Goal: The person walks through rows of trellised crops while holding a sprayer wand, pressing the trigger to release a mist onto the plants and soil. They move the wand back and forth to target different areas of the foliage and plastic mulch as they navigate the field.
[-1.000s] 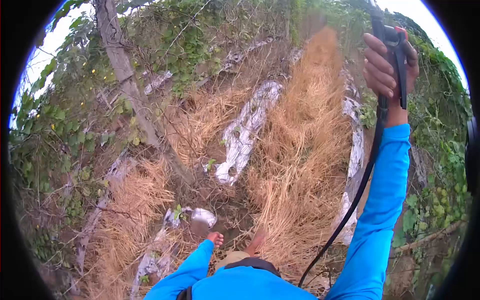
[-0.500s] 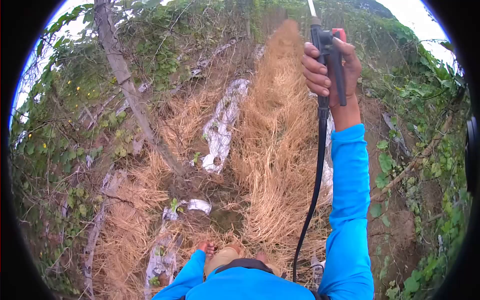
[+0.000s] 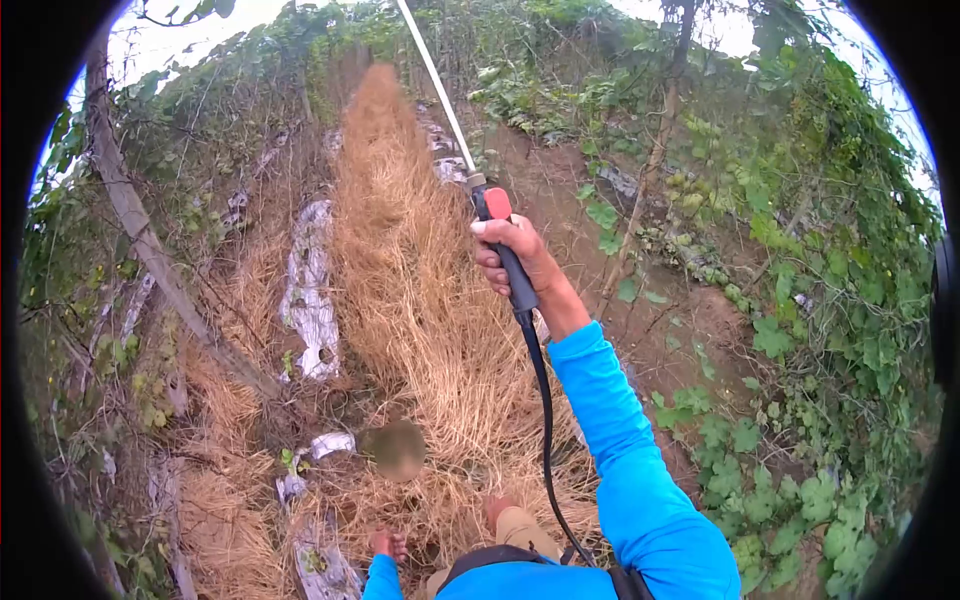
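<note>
My right hand [image 3: 515, 255] is wrapped round the dark handle of a spray wand [image 3: 517, 280] with a red part on top. From the handle a long pale tube [image 3: 437, 85] points up and slightly left. A black hose [image 3: 547, 430] hangs from the handle's lower end down to my waist. Low in the view, my left hand [image 3: 389, 544] hangs by my side above the straw, its fingers curled, and I cannot make out whether anything is in them.
Dry straw [image 3: 430, 330] covers the path ahead. A wooden post [image 3: 150, 240] leans at the left, and a thinner one [image 3: 655, 150] stands at the right. Torn pale plastic sheeting [image 3: 308, 285] lies on the soil. Leafy vines [image 3: 790, 330] crowd both sides.
My right hand and the wand have moved left and down, and more of the tube now shows. The view has turned right. My left hand still hangs low.
</note>
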A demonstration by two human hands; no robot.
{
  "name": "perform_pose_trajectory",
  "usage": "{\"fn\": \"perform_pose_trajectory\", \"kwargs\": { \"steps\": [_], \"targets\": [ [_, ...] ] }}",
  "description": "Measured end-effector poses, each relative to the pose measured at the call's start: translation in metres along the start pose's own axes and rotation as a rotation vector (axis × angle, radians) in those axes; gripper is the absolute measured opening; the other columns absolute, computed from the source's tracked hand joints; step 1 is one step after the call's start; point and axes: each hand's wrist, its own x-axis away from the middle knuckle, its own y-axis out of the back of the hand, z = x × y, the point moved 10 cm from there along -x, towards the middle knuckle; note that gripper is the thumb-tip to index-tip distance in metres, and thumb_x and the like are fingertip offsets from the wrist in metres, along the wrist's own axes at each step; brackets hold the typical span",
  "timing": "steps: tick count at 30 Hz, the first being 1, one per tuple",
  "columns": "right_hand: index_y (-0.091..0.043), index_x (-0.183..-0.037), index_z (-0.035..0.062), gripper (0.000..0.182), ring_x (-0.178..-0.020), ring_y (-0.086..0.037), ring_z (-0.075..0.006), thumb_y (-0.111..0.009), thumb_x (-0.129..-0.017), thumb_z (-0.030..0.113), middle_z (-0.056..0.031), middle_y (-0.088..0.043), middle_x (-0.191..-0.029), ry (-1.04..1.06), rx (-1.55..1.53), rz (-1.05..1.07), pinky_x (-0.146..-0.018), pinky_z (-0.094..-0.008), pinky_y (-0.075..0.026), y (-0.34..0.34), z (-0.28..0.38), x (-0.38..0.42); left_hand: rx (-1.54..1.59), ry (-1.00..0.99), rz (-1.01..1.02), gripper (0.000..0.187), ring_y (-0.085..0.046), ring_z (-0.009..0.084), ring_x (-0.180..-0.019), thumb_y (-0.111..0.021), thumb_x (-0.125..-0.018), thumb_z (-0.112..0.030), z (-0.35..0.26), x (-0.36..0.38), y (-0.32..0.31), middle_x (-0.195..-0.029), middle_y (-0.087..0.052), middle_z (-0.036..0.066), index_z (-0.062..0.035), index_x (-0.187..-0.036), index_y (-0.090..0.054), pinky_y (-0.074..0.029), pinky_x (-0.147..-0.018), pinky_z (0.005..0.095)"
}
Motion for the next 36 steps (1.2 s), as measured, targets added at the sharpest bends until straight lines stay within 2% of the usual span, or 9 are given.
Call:
{"fn": "perform_pose_trajectory", "kwargs": {
  "steps": [5, 7, 18, 19, 22, 24, 26, 31, 36],
  "targets": [
    [-0.057, -0.074, 0.0071, 0.030, -0.051, -0.043, -0.0047, -0.075, -0.077, 0.032, 0.0035, -0.050, -0.060, 0.243, 0.466, -0.324, -0.046, -0.0252, -0.036, 0.014, 0.022, 0.121, -0.124, -0.040, -0.225, 0.022, -0.055, 0.0249, -0.048, -0.047, -0.083, -0.027, 0.080, 0.039, 0.021, -0.065, -0.061, 0.010, -0.0080, -0.082, -0.057, -0.041, -0.042, 0.0413],
    [-0.065, -0.089, 0.0026, 0.036, -0.059, -0.046, -0.0048, -0.077, -0.075, 0.033, 0.0026, -0.055, -0.066, 0.313, 0.646, -0.432, -0.054, -0.0256, -0.041, 0.012, 0.022, 0.170, -0.115, -0.095, -0.195, 0.028, -0.056, 0.0267, -0.054, -0.046, -0.083, -0.036, 0.102, 0.023, 0.038, -0.070, -0.060, 0.009, -0.0103, -0.082, -0.057, -0.042, -0.048, 0.0438],
    [-0.061, -0.087, 0.0039, 0.032, -0.062, -0.045, -0.0030, -0.079, -0.076, 0.027, 0.0050, -0.052, -0.069, 0.361, 0.488, -0.373, -0.056, -0.0220, -0.040, 0.029, 0.097, 0.400, -0.200, -0.210, -0.132, 0.024, -0.060, 0.0261, -0.054, -0.046, -0.083, -0.028, 0.219, 0.041, -0.003, -0.070, -0.064, 0.010, -0.0077, -0.083, -0.058, -0.048, -0.049, 0.0428],
    [-0.061, -0.088, 0.0036, 0.032, -0.063, -0.047, -0.0036, -0.079, -0.075, 0.027, 0.0040, -0.054, -0.070, 0.408, 0.526, -0.431, -0.057, -0.0225, -0.042, 0.039, 0.104, 0.430, -0.171, -0.336, -0.288, 0.017, -0.042, 0.0206, -0.047, -0.049, -0.079, -0.027, 0.237, 0.058, -0.007, -0.057, -0.047, 0.002, -0.0153, -0.068, -0.047, -0.035, -0.044, 0.0398],
    [-0.061, -0.089, 0.0019, 0.031, -0.066, -0.051, -0.0057, -0.080, -0.075, 0.023, 0.0018, -0.058, -0.073, 0.449, 0.591, -0.551, -0.061, -0.0236, -0.045, 0.064, 0.129, 0.509, -0.174, -0.286, -0.150, 0.017, -0.043, 0.0205, -0.048, -0.048, -0.079, -0.028, 0.297, 0.074, -0.012, -0.058, -0.048, 0.003, -0.0160, -0.068, -0.046, -0.035, -0.045, 0.0395],
    [-0.061, -0.090, 0.0022, 0.030, -0.065, -0.050, -0.0050, -0.079, -0.076, 0.022, 0.0035, -0.057, -0.073, 0.437, 0.519, -0.611, -0.061, -0.0232, -0.045, 0.077, 0.143, 0.546, -0.116, -0.079, 0.045, 0.017, -0.052, 0.0234, -0.052, -0.048, -0.080, -0.030, 0.348, 0.079, -0.006, -0.063, -0.058, 0.006, -0.0142, -0.074, -0.051, -0.040, -0.047, 0.0402],
    [-0.061, -0.089, 0.0029, 0.029, -0.064, -0.049, -0.0045, -0.078, -0.076, 0.023, 0.0043, -0.056, -0.072, 0.417, 0.487, -0.644, -0.060, -0.0227, -0.043, 0.081, 0.163, 0.578, -0.202, -0.185, -0.304, 0.022, -0.056, 0.0266, -0.054, -0.047, -0.082, -0.032, 0.376, 0.110, 0.019, -0.069, -0.063, 0.010, -0.0120, -0.079, -0.055, -0.044, -0.050, 0.0425],
    [-0.053, -0.082, 0.0103, 0.027, -0.043, -0.045, -0.0032, -0.074, -0.081, 0.027, 0.0053, -0.047, -0.059, 0.461, 0.396, -0.660, -0.038, -0.0195, -0.035, 0.097, 0.215, 0.631, -0.178, -0.187, -0.340, 0.023, -0.055, 0.0283, -0.052, -0.045, -0.084, -0.026, 0.424, 0.148, 0.040, -0.070, -0.063, 0.013, -0.0057, -0.085, -0.056, -0.047, -0.048, 0.0441],
    [-0.053, -0.079, 0.0118, 0.031, -0.039, -0.043, -0.0038, -0.074, -0.078, 0.035, 0.0039, -0.047, -0.058, 0.387, 0.125, -0.572, -0.033, -0.0201, -0.033, 0.087, 0.302, 0.655, -0.252, -0.186, -0.320, 0.023, -0.055, 0.0276, -0.053, -0.045, -0.084, -0.026, 0.443, 0.167, 0.048, -0.069, -0.061, 0.013, -0.0059, -0.088, -0.055, -0.044, -0.046, 0.0439]
  ]
}}
